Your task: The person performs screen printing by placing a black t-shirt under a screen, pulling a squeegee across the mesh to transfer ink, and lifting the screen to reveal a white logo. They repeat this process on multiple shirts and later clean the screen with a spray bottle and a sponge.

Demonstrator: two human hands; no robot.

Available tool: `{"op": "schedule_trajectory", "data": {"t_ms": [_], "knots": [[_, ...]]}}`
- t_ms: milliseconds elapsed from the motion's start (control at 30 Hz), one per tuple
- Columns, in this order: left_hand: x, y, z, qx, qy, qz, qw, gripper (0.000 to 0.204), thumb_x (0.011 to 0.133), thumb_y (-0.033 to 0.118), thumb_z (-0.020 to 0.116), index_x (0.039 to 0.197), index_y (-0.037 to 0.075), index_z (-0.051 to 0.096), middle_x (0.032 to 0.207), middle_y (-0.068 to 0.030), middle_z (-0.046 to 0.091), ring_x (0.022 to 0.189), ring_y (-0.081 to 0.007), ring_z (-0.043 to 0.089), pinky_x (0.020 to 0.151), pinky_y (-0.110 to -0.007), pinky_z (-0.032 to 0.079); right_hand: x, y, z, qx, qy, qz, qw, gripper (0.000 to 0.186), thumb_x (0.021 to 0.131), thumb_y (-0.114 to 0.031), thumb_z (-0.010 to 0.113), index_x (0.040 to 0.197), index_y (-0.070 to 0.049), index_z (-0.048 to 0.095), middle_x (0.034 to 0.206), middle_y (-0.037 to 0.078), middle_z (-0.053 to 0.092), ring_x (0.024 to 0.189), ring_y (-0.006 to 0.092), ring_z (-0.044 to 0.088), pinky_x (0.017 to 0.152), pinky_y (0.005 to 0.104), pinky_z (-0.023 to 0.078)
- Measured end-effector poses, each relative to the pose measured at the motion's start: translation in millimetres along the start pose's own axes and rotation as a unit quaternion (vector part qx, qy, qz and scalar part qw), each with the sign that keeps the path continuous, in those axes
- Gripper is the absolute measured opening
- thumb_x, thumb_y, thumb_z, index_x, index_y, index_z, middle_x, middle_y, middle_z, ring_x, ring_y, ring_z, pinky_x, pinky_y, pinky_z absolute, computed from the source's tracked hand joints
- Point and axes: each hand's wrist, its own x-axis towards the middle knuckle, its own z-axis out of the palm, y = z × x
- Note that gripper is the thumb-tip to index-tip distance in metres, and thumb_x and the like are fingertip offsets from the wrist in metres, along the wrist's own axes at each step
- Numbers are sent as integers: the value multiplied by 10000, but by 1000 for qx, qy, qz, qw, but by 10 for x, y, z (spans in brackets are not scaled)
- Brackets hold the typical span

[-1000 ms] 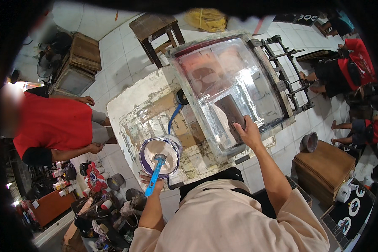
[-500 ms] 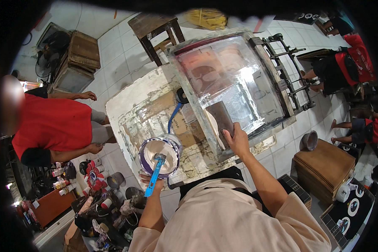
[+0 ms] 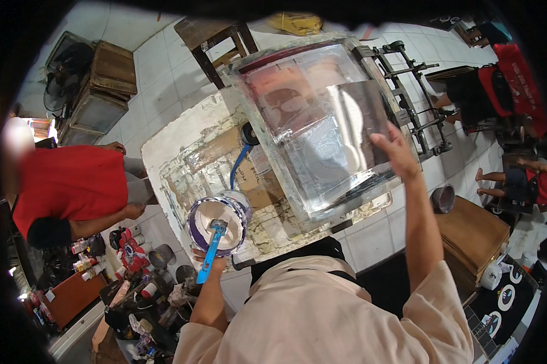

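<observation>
Head view: right hand's grip (image 3: pixel 400 151) closed on a brown squeegee (image 3: pixel 373 112).

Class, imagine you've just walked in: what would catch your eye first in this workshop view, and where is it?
The big, glossy framed screen right of centre stands out first, with the right hand gripping a brown board over it. Next is the bright blue-handled tool in the bucket at centre-left, the left hand beside it. A person's red top stands out at far left.
</observation>
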Motion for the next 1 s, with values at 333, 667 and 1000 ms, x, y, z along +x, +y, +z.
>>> {"op": "schedule_trajectory", "data": {"t_ms": [333, 667, 1000], "knots": [[113, 1, -27, 57, -57, -9, 997, 1244, 841, 629, 709, 1576, 235, -213, 1583, -236, -324, 1499, -484, -220, 1225, -645, -9, 359, -120, -83, -375, -229, 28, 898, 432, 778, -361, 839, 962, 1, 690, 798, 74, 661, 767, 142, 604, 689, 317, 482], [396, -266, 145, 107, -30, 12, 994, 1138, 854, 624, 693, 1570, 248, -108, 1581, -216, -199, 1501, -481, -149, 1209, -672, -14, 522, 273, 161, -596, -327, -107, 725, 462, 724, -470, 839, 968, -93, 731, 843, 161, 697, 868, 382, 685, 758, 479, 530], [630, -587, 338, 163, -1, 42, 986, 1037, 867, 618, 677, 1564, 260, -2, 1580, -196, -74, 1503, -477, -79, 1193, -699, -19, 703, 170, 27, -582, -326, -156, 728, 427, 736, -440, 837, 968, -97, 734, 896, 142, 714, 843, 376, 689, 756, 467, 540]]}}
